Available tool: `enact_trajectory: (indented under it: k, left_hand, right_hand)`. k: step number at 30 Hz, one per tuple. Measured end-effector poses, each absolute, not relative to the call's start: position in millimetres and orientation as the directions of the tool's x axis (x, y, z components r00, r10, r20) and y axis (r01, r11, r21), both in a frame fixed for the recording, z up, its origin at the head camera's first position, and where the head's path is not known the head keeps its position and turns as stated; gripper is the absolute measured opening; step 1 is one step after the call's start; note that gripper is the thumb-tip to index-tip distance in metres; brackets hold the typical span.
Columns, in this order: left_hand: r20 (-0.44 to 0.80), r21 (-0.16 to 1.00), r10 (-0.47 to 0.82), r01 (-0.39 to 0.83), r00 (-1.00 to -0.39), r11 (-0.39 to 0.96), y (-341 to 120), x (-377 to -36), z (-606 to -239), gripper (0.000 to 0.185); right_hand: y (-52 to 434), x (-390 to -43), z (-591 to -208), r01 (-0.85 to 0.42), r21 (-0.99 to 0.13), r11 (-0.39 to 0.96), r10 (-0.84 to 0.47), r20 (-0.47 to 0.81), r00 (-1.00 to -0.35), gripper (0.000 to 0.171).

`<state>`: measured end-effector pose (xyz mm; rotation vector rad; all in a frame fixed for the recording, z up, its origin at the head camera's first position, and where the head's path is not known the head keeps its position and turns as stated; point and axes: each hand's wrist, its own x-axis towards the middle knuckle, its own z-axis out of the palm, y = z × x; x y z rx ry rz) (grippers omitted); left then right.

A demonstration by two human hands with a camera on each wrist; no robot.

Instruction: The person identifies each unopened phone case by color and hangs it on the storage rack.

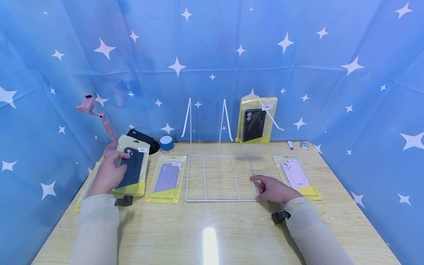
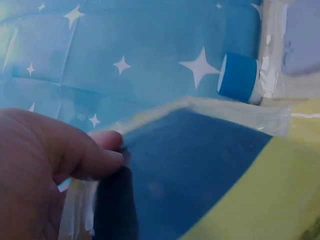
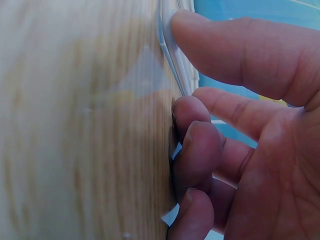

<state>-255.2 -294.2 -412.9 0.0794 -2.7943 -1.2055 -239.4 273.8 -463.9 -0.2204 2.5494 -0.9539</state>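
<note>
**pixelmoth:** ok so what's each hand doing here?

**deskcam_dan:** the left hand (image 1: 109, 175) is gripping a dark navy phone case in a clear plastic pouch with a yellow bottom band (image 1: 131, 170), thumb curling over the pouch's upper left edge and holding it tilted up off the pale wood-grain table (image 1: 212, 228). In the left wrist view the thumb (image 2: 97, 155) is pressing right on the pouch's edge (image 2: 200, 165)

**pixelmoth:** and the right one?

**deskcam_dan:** the right hand (image 1: 273, 189) is resting at the front right corner of the white wire display rack (image 1: 218, 178), the flat base that's lying mid-table with its thin uprights standing at the back. Index finger is stretching out along the wire, the other fingers are curling against the tabletop. In the right wrist view the fingers (image 3: 197, 145) are touching the wire (image 3: 172, 65), but I can't tell if they're actually pinching it, looks more like pressing

**pixelmoth:** what else is sitting around?

**deskcam_dan:** a lilac case in the same kind of pouch (image 1: 166, 178) is lying just beside the navy one, a pink case pouch (image 1: 297, 176) is lying near the right hand, a black case pouch (image 1: 255, 121) is leaning on the starry blue backdrop (image 1: 212, 55), plus a small blue and white round speaker (image 1: 166, 144) and a pink phone stand (image 1: 99, 121) at the back left
</note>
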Motion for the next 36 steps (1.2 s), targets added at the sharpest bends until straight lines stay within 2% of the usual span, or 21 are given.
enact_trajectory:
  k: [11, 18, 21, 25, 36]
  left_hand:
    - [0.229, 0.79, 0.013, 0.194, -0.973, 0.582, -283, -250, -409, 0.036]
    - [0.216, 0.836, 0.122, 0.248, -0.969, 0.49, -263, -250, -408, 0.05]
    - [0.22, 0.829, 0.152, 0.267, -0.964, 0.491, -250, -250, -407, 0.054]
    - [0.208, 0.823, 0.182, 0.272, -0.961, 0.499, -234, -248, -407, 0.052]
    - [0.198, 0.862, 0.295, 0.31, -0.935, 0.401, -198, -244, -414, 0.041]
  right_hand:
    - [275, -240, -464, -0.009, -0.667, 0.745, -0.294, -0.317, -0.901, 0.074]
    - [276, -241, -465, -0.023, -0.664, 0.748, -0.303, -0.309, -0.901, 0.074]
    - [275, -242, -465, -0.028, -0.662, 0.749, -0.304, -0.307, -0.902, 0.074]
    - [274, -242, -465, -0.03, -0.653, 0.757, -0.3, -0.306, -0.904, 0.074]
    - [274, -242, -466, -0.024, -0.646, 0.763, -0.294, -0.313, -0.903, 0.074]
